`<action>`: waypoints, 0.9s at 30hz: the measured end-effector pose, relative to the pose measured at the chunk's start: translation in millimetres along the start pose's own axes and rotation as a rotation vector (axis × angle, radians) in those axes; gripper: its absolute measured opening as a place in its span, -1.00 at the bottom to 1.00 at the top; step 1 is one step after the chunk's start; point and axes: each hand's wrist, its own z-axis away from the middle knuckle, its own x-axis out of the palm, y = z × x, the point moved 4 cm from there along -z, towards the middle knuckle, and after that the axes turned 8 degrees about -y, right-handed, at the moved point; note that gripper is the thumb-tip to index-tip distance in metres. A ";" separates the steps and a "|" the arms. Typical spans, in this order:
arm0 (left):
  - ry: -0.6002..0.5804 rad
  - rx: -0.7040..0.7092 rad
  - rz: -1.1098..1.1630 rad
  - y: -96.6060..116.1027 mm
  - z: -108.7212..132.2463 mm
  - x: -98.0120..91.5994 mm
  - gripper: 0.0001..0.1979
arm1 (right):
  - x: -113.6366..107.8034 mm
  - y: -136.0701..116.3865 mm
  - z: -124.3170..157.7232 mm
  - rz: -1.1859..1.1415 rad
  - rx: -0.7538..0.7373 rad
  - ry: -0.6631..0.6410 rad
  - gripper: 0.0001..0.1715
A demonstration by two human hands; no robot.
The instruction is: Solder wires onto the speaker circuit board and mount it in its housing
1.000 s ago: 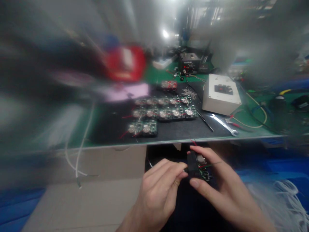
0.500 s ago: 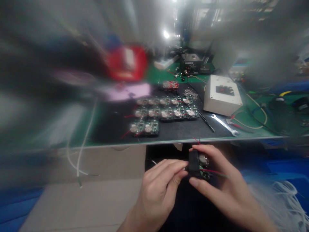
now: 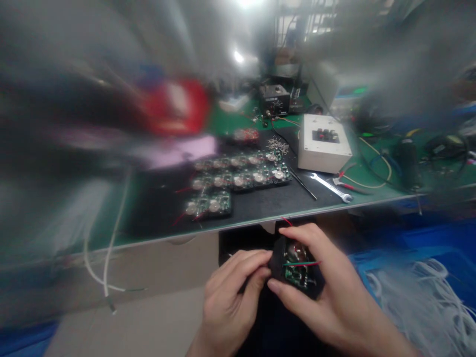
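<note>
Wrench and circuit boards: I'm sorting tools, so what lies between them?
In the head view, a thin dark tool, perhaps tweezers, lies on the black mat between the circuit boards and the wrench.

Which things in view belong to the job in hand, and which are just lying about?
In the job:
- black case with a circuit board and red and green wires, held in the right hand, left hand at its side
- probably the rows of similar boards

Seemingly lying about:
- spanner
- pliers
- white box
</note>
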 end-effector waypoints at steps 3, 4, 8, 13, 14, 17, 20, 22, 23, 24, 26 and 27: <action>-0.088 -0.064 0.075 2.0 -5.2 -3.3 -0.76 | -3.3 2.4 2.4 -0.030 -0.030 -0.047 -0.26; -0.081 -0.065 0.079 3.0 -5.5 -4.0 -0.78 | -2.9 3.9 3.3 -0.051 -0.023 -0.059 -0.26; 0.031 0.060 -0.137 10.6 -1.4 -1.3 -0.68 | 1.6 14.1 6.7 -0.116 0.096 -0.066 -0.33; 0.032 0.159 -0.243 19.3 -1.6 4.3 -0.61 | -1.7 27.0 10.1 -0.153 0.202 -0.082 -0.34; 0.004 0.108 -0.177 18.5 -3.6 3.6 -0.66 | -3.5 27.9 9.9 -0.166 0.187 -0.094 -0.32; -0.068 -0.053 -0.031 15.0 -8.3 1.0 -0.78 | -6.7 28.3 8.2 -0.213 0.121 -0.131 -0.29; -0.069 -0.064 -0.021 14.3 -7.7 -0.2 -0.78 | -4.0 28.6 6.7 -0.246 0.113 -0.118 -0.30; -0.050 0.006 -0.063 14.7 -4.6 0.5 -0.70 | -0.2 29.1 6.5 -0.237 0.144 -0.104 -0.31; -0.040 0.041 -0.090 14.4 -2.7 0.8 -0.66 | 1.4 29.3 6.5 -0.228 0.160 -0.102 -0.31; -0.031 0.063 -0.108 13.2 -0.9 0.5 -0.64 | 2.1 29.3 6.4 -0.221 0.169 -0.104 -0.30; -0.036 0.048 -0.090 7.0 1.5 -1.2 -0.65 | 0.7 27.9 5.6 -0.225 0.157 -0.119 -0.27; -0.068 0.002 -0.043 1.9 1.8 -1.9 -0.68 | -1.5 26.2 4.6 -0.237 0.134 -0.132 -0.25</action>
